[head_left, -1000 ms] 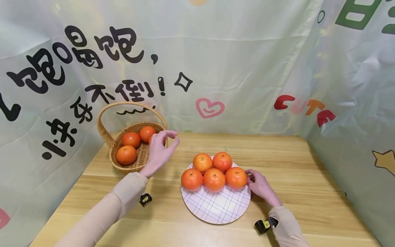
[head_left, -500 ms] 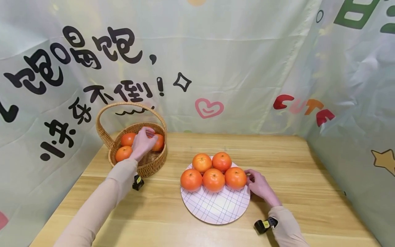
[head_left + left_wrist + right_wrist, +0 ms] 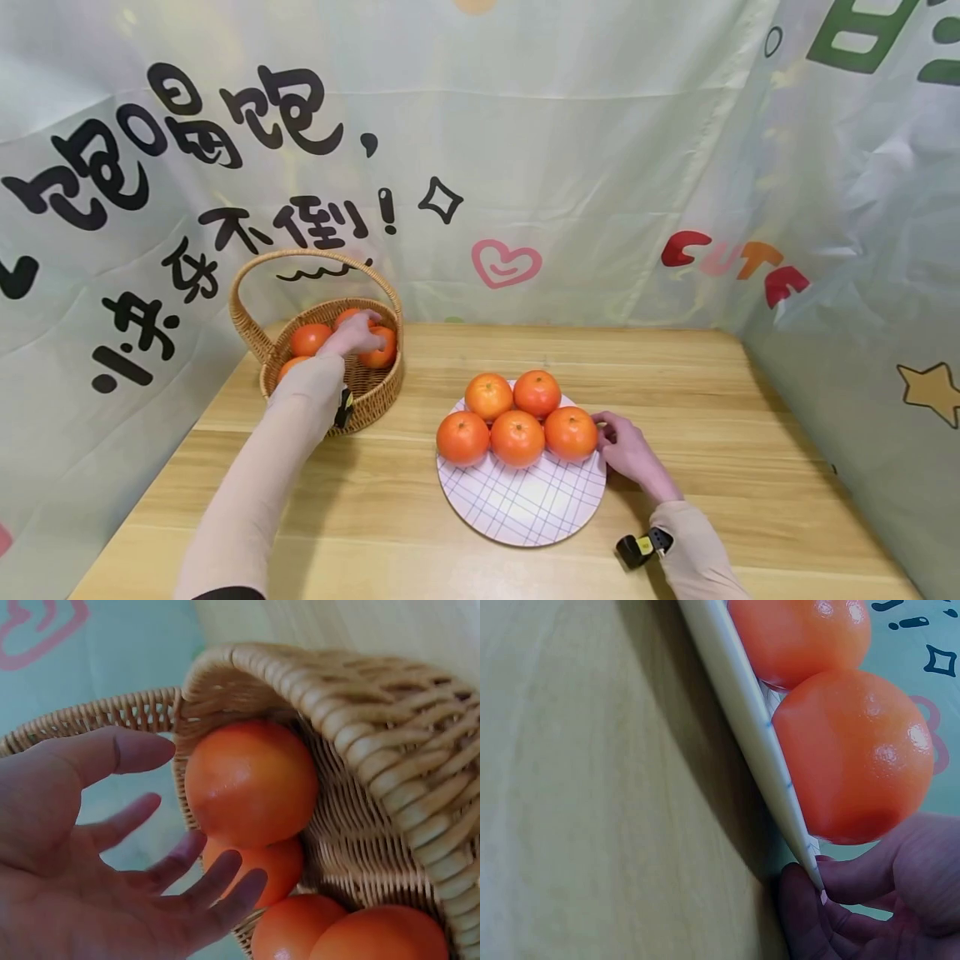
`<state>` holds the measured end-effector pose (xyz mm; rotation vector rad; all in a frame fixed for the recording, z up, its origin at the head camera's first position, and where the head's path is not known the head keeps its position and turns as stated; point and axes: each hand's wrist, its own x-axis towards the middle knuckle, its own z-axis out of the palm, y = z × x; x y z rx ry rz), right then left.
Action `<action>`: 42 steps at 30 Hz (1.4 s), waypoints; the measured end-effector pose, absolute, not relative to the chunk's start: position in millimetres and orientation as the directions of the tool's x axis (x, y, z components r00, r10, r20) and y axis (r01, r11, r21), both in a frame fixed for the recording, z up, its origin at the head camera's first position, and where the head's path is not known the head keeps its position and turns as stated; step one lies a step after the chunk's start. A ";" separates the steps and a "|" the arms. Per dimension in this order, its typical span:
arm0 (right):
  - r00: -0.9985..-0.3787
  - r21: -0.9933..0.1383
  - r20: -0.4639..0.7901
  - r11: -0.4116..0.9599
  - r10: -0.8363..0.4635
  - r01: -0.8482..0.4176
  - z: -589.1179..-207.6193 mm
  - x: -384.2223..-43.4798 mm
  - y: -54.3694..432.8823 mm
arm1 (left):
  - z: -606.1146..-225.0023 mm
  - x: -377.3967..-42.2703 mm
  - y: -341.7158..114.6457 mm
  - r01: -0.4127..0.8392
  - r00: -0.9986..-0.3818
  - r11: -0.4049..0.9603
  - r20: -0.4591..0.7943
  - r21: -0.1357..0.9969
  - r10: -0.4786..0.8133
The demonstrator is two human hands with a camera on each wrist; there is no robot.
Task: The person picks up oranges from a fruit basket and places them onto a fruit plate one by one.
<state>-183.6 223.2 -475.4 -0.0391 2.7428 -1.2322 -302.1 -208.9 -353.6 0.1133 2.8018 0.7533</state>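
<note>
My left hand (image 3: 354, 335) reaches into the wicker basket (image 3: 375, 410), over the oranges inside. In the left wrist view its fingers (image 3: 225, 874) are spread and hold nothing; the nearest orange (image 3: 251, 784) sits just beyond the fingertips, against the basket wall. Several oranges lie in the basket, partly covered by the hand and sleeve in the head view. My right hand (image 3: 632, 450) pinches the rim of the round checked plate (image 3: 525, 508), thumb above and fingers underneath. Several oranges stand in two rows on the plate's far half, and the right-end orange (image 3: 572, 433) is close beside the thumb.
The basket's tall arched handle (image 3: 315, 252) rises above the left forearm. A wooden table (image 3: 675, 367) carries the basket at back left and the plate in the middle. Printed cloth (image 3: 600, 167) hangs behind and along both sides. A small black camera (image 3: 636, 550) sits at the right wrist.
My left hand has moved left from the basket's right side, then lowered among the oranges inside, with its fingers extended. The right hand has stayed at the plate's rim.
</note>
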 end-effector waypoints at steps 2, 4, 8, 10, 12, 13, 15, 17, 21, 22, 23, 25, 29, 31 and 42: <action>-0.991 -0.746 -0.112 0.665 -0.078 0.032 -476.0 -184.0 223.4 | -354.0 -306.2 -207.2 0.039 -0.966 0.887 -0.209 0.461 0.151; -0.990 -0.747 -0.115 0.664 -0.076 0.035 -476.1 -183.9 223.4 | -355.0 -309.2 -205.3 0.057 -0.963 0.908 -0.215 0.415 0.159; -0.991 -0.745 -0.112 0.666 -0.071 0.036 -476.2 -183.9 223.4 | -358.0 -312.3 -202.8 0.089 -0.964 0.947 -0.212 0.308 0.160; -0.992 -0.741 -0.106 0.671 -0.074 0.029 -476.1 -183.9 223.4 | -359.7 -313.1 -202.9 0.124 -0.963 0.958 -0.200 0.257 0.178; -0.992 -0.739 -0.101 0.673 -0.075 0.024 -476.2 -184.2 223.4 | -361.7 -314.2 -203.3 0.157 -0.960 0.958 -0.189 0.240 0.205; -0.992 -0.739 -0.100 0.673 -0.077 0.022 -475.9 -184.2 223.2 | -362.8 -314.5 -203.7 0.170 -0.959 0.956 -0.186 0.238 0.216; -0.992 -0.741 -0.103 0.671 -0.078 0.024 -475.6 -184.3 223.0 | -363.7 -314.3 -204.4 0.190 -0.955 0.952 -0.182 0.239 0.236; -0.991 -0.744 -0.112 0.668 -0.073 0.035 -475.5 -184.7 222.7 | -364.0 -313.4 -204.4 0.190 -0.954 0.950 -0.181 0.248 0.238; -0.990 -0.740 -0.125 0.671 -0.069 0.046 -475.7 -185.5 222.7 | -363.8 -310.0 -204.9 0.178 -0.958 0.959 -0.182 0.222 0.220; -0.990 -0.739 -0.125 0.672 -0.068 0.048 -475.7 -185.6 222.6 | -363.8 -309.1 -205.3 0.171 -0.959 0.962 -0.188 0.211 0.212; -0.990 -0.738 -0.123 0.674 -0.070 0.044 -475.7 -185.4 222.7 | -364.2 -308.2 -205.8 0.157 -0.960 0.966 -0.197 0.206 0.198; -0.990 -0.737 -0.119 0.675 -0.071 0.040 -475.4 -185.1 222.6 | -365.0 -306.4 -207.0 0.131 -0.960 0.970 -0.218 0.204 0.175; -0.991 -0.738 -0.112 0.674 -0.071 0.035 -475.6 -184.6 222.5 | -367.9 -303.4 -209.4 0.112 -0.959 0.971 -0.231 0.211 0.161; -0.991 -0.739 -0.111 0.673 -0.071 0.034 -475.4 -184.3 222.1 | -369.5 -301.0 -211.2 0.112 -0.959 0.972 -0.235 0.207 0.160; -0.991 -0.744 -0.113 0.667 -0.074 0.035 -474.9 -183.8 221.7 | -376.3 -293.9 -219.3 0.090 -0.953 0.967 -0.262 0.240 0.154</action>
